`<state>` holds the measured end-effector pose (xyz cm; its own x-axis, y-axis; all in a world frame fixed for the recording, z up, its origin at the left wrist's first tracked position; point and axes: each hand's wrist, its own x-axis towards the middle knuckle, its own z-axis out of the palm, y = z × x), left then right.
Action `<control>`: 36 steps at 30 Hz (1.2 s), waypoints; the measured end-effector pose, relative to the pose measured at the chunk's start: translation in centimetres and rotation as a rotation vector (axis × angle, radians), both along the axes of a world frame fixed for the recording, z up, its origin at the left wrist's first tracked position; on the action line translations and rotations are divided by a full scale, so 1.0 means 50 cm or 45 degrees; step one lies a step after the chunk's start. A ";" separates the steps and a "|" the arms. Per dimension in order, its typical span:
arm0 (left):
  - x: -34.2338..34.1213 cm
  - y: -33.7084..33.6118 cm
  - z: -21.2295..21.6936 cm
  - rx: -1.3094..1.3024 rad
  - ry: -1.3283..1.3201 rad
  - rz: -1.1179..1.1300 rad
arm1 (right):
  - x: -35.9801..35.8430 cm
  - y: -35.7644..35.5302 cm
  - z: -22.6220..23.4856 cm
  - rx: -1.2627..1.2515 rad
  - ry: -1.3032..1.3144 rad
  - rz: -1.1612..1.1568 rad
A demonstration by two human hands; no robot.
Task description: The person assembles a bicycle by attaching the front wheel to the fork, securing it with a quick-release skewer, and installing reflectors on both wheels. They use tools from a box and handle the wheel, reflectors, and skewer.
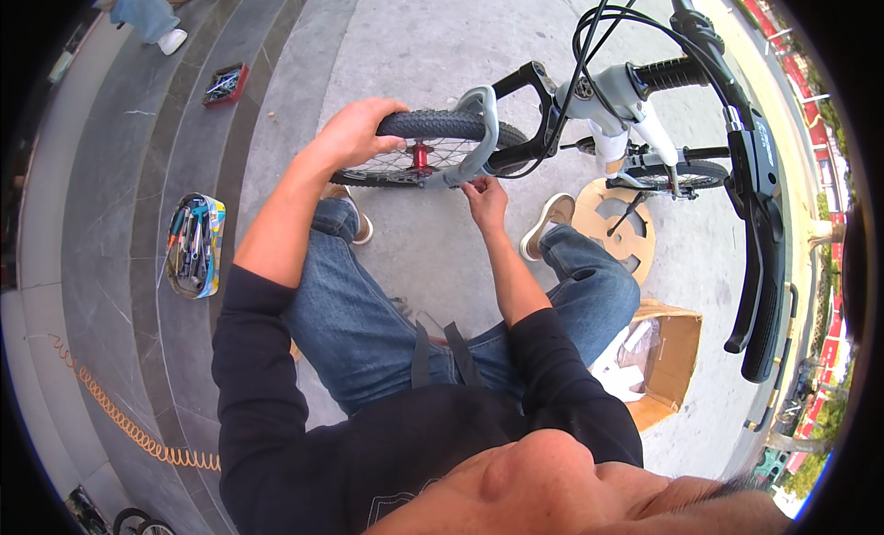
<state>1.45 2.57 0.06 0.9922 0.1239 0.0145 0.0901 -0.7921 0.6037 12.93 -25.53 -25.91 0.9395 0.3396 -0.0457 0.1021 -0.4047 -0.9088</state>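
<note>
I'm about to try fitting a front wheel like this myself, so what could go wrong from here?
The right hand has its fingers beside the spokes and red hub; if the front wheel turned, they might get pinched. Only the left hand steadies the tyre, so the wheel could slip sideways. The looping black cables hang close to the fork and might snag.

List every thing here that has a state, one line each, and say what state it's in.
front wheel: gripped on the tyre by the left hand
grey mudguard: over the tyre, right hand at its lower end
cardboard box: open
tool bag: open, tools inside
red parts tray: uncovered
orange air hose: coiled
</note>
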 end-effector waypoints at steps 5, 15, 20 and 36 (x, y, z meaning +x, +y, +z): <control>0.000 0.001 0.004 0.003 -0.004 -0.020 | 0.008 -0.007 -0.001 0.081 -0.030 0.075; -0.003 -0.003 0.007 -0.028 -0.022 -0.011 | -0.003 0.003 0.028 -0.014 0.077 -0.041; -0.001 -0.001 0.003 0.000 -0.034 -0.011 | 0.000 -0.012 0.036 -0.013 -0.063 0.103; -0.002 0.007 0.003 -0.060 -0.007 -0.025 | -0.001 -0.025 0.080 -0.204 -0.159 0.182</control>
<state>1.35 2.94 0.22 0.9944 0.1051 0.0142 0.0716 -0.7642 0.6410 12.90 -26.77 -21.89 0.8841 0.4673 0.0040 0.2762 -0.5158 -0.8110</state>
